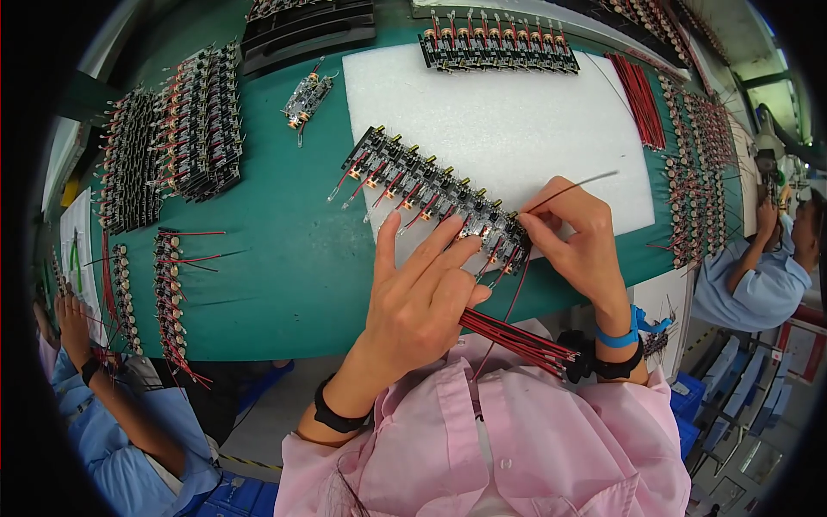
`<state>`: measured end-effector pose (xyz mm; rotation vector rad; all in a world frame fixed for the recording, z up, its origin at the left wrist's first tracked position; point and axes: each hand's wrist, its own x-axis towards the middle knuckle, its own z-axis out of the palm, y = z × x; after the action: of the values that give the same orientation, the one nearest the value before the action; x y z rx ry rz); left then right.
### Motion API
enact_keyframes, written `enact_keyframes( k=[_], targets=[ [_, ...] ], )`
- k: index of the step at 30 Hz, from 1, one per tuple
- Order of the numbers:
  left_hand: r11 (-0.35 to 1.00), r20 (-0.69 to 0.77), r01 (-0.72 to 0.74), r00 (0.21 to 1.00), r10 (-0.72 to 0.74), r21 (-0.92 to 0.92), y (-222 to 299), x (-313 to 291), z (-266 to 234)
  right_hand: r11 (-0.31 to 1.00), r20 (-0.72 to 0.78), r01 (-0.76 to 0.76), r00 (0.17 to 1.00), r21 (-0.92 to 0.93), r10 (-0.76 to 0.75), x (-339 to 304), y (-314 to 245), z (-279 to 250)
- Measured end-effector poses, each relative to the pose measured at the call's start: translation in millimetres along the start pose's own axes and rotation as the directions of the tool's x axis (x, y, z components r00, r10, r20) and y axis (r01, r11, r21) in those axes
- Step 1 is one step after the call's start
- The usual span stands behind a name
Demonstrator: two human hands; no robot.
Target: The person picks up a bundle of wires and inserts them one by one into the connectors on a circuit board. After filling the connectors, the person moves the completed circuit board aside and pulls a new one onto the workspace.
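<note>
A strip of small circuit boards (431, 183), with short red and black leads along its near edge, lies slanted across the front of a white foam sheet (517, 108). My left hand (413, 306) rests its fingers against the strip's near side. Tucked in that same hand is a bundle of red and black wires (521, 338), its free ends pointing right. At the strip's right end, my right hand (579, 234) pinches a thin dark wire (575, 185) between thumb and forefinger. The wire's pale tip sticks out up and to the right. Whether its other end touches a board is hidden by the fingers.
On the green mat (284, 293), stacked boards (198, 121) stand at the left, near a loose board (307, 99). Another board strip (500, 47) sits at the foam's far edge. Red wires (636, 102) lie far right. Co-workers sit left and right (745, 280).
</note>
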<state>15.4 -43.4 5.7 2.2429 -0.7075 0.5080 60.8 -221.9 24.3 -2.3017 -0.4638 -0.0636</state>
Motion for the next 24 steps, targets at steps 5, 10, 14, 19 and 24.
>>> enact_keyframes(
  k=[5, 10, 14, 19, 24],
  targets=[
    [1.000, -0.003, 0.003, 1.000, -0.003, -0.011, 0.2, -0.4, 0.4, 0.997, -0.005, 0.061, 0.998, -0.049, -0.061, -1.7, 3.5, 0.8],
    [1.000, -0.006, 0.002, 1.000, -0.002, -0.010, 0.1, -0.3, 0.6, 0.993, -0.007, 0.091, 0.996, -0.077, -0.092, -3.1, 2.2, 0.1],
    [1.000, 0.004, 0.010, 1.000, -0.010, -0.006, 0.2, -0.9, -0.1, 0.991, 0.012, 0.103, 0.995, -0.091, -0.102, -2.8, 0.7, -0.5],
    [1.000, -0.018, -0.001, 1.000, 0.001, -0.015, -0.5, -1.4, -3.2, 0.988, 0.053, 0.129, 0.991, -0.083, -0.125, -0.2, -1.8, -4.1],
    [0.958, -0.315, -0.030, 0.947, -0.064, -0.286, -2.6, -11.2, -12.7, 0.986, 0.084, 0.146, 0.987, -0.075, -0.140, -2.6, -5.5, -9.0]
  ],
)
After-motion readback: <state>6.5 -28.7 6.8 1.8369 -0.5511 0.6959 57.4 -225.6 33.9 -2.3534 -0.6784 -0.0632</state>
